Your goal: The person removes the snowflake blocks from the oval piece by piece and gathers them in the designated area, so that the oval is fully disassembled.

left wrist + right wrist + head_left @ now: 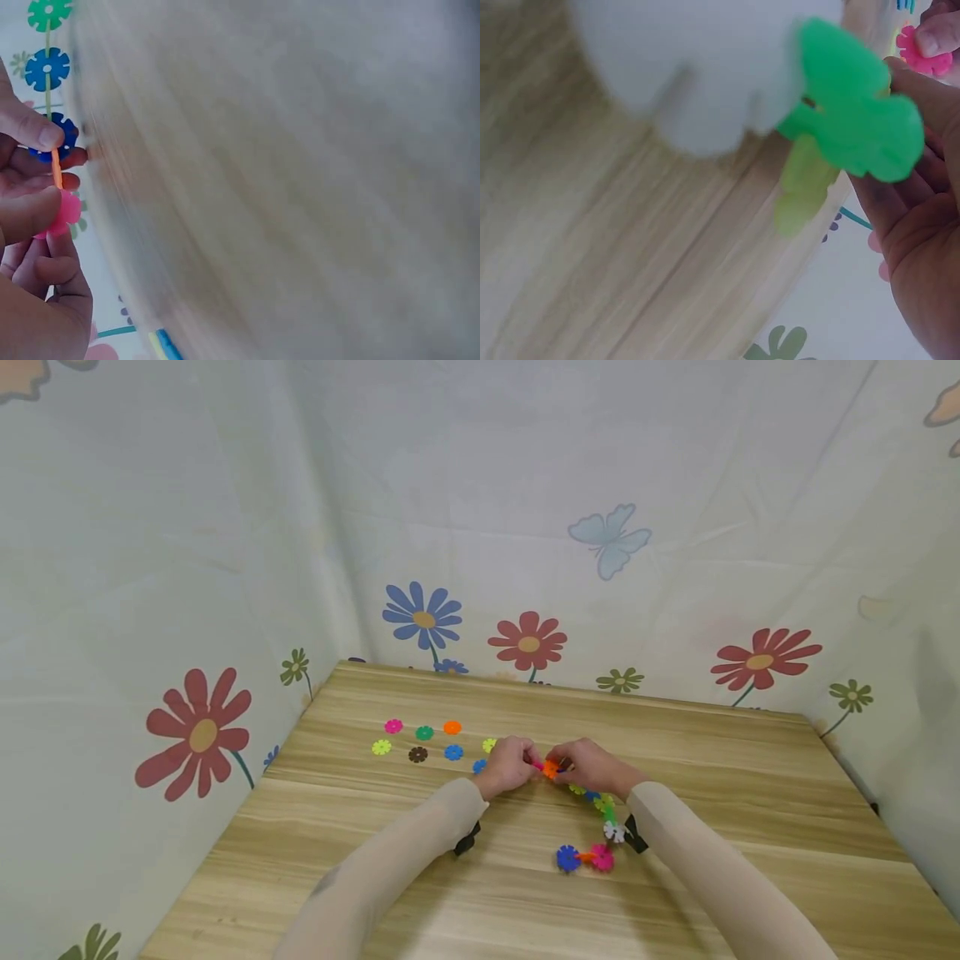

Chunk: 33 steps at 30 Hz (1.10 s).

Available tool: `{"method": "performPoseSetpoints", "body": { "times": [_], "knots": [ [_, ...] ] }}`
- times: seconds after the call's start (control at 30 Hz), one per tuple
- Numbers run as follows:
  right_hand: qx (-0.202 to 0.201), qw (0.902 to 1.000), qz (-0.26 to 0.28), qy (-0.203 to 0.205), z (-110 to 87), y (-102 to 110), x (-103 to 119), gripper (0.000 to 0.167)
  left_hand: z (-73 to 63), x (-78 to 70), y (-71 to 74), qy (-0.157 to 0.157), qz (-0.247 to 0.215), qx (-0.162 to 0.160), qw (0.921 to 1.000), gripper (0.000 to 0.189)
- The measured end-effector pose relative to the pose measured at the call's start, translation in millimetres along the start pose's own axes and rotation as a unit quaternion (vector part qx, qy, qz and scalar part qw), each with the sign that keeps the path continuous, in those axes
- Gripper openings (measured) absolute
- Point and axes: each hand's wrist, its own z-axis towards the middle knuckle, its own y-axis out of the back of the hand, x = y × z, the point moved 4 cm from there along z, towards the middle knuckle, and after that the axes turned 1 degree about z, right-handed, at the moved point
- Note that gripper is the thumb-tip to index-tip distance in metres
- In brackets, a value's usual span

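Observation:
My left hand pinches a pink snowflake disc between thumb and fingers. Against its edge stands an orange disc, the end piece of a chain of interlocked snowflake discs. My right hand grips the chain at that end, its thumb by the orange disc and a dark blue disc. From there the chain curves down past a green disc and a white disc to a pink one and a blue one. The right hand hides part of it.
Loose snowflake discs lie on the wooden table left of the hands, among them brown, orange, green and yellow. A blue disc lies close beside the left hand. A flower-printed curtain surrounds the table.

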Motion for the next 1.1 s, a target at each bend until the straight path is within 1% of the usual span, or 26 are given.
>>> {"method": "performPoseSetpoints", "body": {
  "times": [0.17,0.33,0.5,0.63,0.67,0.77,0.87,0.93,1.0,1.1],
  "knots": [
    [-0.003,1.0000,0.001,-0.003,0.0,0,-3,0.026,-0.8,-0.9,7.4,-0.003,-0.007,-0.002,1.0000,0.013],
    [-0.002,1.0000,0.001,-0.008,0.7,0,-4,0.027,-3.7,0.8,25.0,-0.003,-0.030,0.011,0.9995,0.011],
    [-0.004,0.9999,0.001,-0.014,0.0,2,-4,0.028,-10.0,11.2,44.3,0.015,-0.079,0.015,0.9967,0.012],
    [-0.004,0.9998,0.001,-0.019,-0.7,2,-3,0.029,-19.5,19.5,59.4,0.025,-0.096,0.023,0.9948,0.013],
    [-0.004,0.9998,0.001,-0.021,-0.8,1,-3,0.029,-21.9,21.5,62.9,0.023,-0.094,0.027,0.9950,0.014],
    [-0.003,0.9996,0.004,-0.027,-0.5,0,-3,0.029,-29.2,29.0,72.8,0.029,-0.090,0.036,0.9949,0.016],
    [-0.003,0.9996,0.010,-0.026,0.0,-1,-4,0.029,-33.0,40.3,79.9,0.044,-0.102,0.047,0.9927,0.019],
    [-0.003,0.9996,0.012,-0.025,0.5,-1,-5,0.029,-35.6,47.7,84.8,0.054,-0.100,0.050,0.9922,0.020],
    [-0.004,0.9996,0.012,-0.025,0.6,-1,-5,0.029,-38.6,54.2,89.5,0.053,-0.085,0.053,0.9935,0.020],
    [-0.004,0.9995,0.012,-0.027,0.8,-1,-5,0.029,-45.1,61.3,97.9,0.043,-0.042,0.047,0.9971,0.019]
  ]
}}
